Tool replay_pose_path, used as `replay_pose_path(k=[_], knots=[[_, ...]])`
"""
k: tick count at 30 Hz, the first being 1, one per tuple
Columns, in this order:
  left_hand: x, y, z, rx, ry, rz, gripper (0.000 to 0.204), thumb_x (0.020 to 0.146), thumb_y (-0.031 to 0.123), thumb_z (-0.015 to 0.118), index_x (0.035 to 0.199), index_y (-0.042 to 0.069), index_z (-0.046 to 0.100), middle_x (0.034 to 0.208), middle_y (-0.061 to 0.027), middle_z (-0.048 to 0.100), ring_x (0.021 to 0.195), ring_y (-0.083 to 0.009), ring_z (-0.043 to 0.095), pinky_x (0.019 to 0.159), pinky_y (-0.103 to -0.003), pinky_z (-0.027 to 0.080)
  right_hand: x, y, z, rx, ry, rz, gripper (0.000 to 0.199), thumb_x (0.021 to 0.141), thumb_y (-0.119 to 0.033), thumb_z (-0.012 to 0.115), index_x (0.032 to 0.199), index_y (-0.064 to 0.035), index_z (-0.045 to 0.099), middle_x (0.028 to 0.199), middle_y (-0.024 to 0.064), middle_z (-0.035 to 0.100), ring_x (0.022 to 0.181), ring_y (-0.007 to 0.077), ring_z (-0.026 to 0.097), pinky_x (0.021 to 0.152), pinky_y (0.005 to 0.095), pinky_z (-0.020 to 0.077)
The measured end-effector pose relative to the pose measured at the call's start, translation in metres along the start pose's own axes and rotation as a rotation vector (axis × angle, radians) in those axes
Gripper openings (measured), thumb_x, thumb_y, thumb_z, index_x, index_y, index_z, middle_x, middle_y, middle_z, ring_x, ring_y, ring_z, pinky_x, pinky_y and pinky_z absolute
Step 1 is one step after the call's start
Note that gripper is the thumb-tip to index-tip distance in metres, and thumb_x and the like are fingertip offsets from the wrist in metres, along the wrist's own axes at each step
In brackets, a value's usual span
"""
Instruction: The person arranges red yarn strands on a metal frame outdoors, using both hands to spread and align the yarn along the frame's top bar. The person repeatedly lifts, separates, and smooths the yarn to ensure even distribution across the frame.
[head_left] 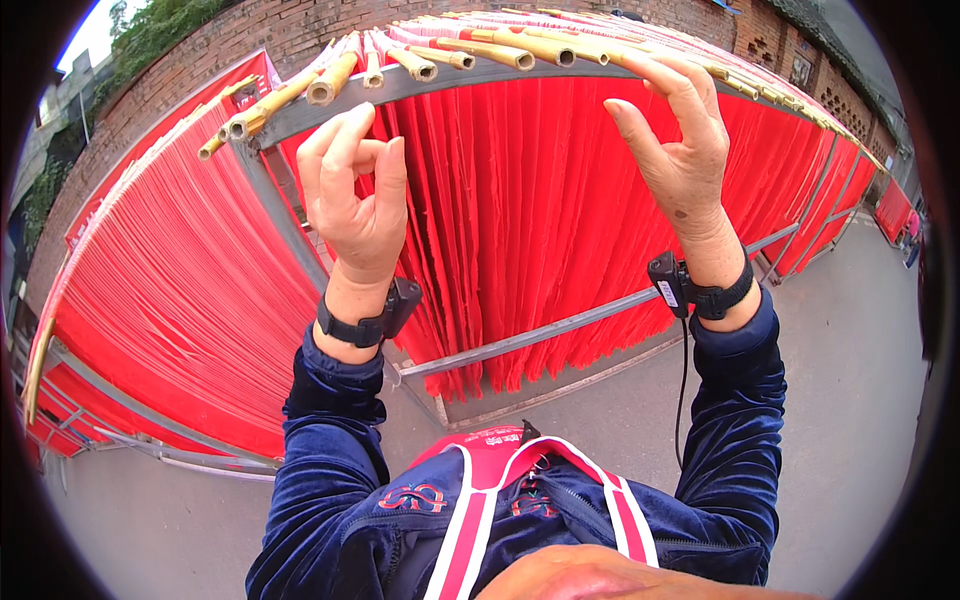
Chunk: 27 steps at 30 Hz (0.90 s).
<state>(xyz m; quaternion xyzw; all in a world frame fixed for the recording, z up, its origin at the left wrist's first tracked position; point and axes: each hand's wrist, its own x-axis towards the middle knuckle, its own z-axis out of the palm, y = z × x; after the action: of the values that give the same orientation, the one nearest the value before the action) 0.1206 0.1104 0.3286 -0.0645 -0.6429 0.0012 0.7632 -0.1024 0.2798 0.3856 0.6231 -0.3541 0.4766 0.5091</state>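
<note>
Both my hands are raised before a rack of bamboo poles (500, 55), whose cut ends point toward me. Long red sheets (520, 220) hang in close folds below the poles; whether they are cloth or paper I cannot tell. My left hand (355, 195), near the rack's left corner, has loosely bent fingers, with the thumb apart and nothing held. My right hand (685, 150) is higher, its fingers bent forward at the pole ends and its thumb spread away. Whether those fingertips touch a pole is unclear. Each wrist wears a black strap with a small box.
A grey metal frame (560, 327) carries the poles, with a low crossbar in front of the sheets. Another rack of red sheets (190, 300) stands at the left. Grey pavement (840, 400) lies around, and a brick wall (270, 35) rises behind. A person (911, 232) is far right.
</note>
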Motion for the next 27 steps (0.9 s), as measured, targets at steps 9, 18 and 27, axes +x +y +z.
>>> replay_pose_path(k=[9, 18, 27], knots=[[0.051, 0.014, 0.016, 0.522, -0.116, 0.454, 0.035, 0.079, 0.025, 0.082, 0.109, 0.012, 0.072, 0.116, -0.0086, 0.066, 0.122, -0.0283, 0.055, 0.11, -0.045, 0.033, 0.039, 0.006, 0.046, 0.092, -0.044, -0.27, 0.029, 0.081, -0.015, 0.072, 0.109, -0.0079, 0.067, 0.097, 0.0111, 0.069, 0.087, 0.0284, 0.062, 0.077, 0.0382, 0.0482], [0.063, -0.001, 0.037, 0.379, -0.299, 0.388, 0.016, 0.09, 0.012, 0.073, 0.105, 0.006, 0.072, 0.092, -0.007, 0.071, 0.083, -0.0158, 0.07, 0.069, -0.025, 0.055, 0.03, 0.008, 0.065, 0.123, -0.077, -0.157, 0.014, 0.082, -0.015, 0.071, 0.093, -0.0081, 0.067, 0.082, 0.0101, 0.066, 0.076, 0.0324, 0.063, 0.07, 0.0424, 0.0501], [0.056, -0.003, 0.034, 0.307, -0.266, 0.293, 0.017, 0.089, 0.014, 0.075, 0.104, 0.005, 0.072, 0.093, -0.0077, 0.071, 0.083, -0.0157, 0.069, 0.073, -0.026, 0.056, 0.017, 0.012, 0.062, 0.077, 0.107, -0.129, 0.015, 0.082, -0.007, 0.069, 0.097, -0.0055, 0.069, 0.084, 0.0134, 0.067, 0.083, 0.0334, 0.063, 0.075, 0.0421, 0.0504]])
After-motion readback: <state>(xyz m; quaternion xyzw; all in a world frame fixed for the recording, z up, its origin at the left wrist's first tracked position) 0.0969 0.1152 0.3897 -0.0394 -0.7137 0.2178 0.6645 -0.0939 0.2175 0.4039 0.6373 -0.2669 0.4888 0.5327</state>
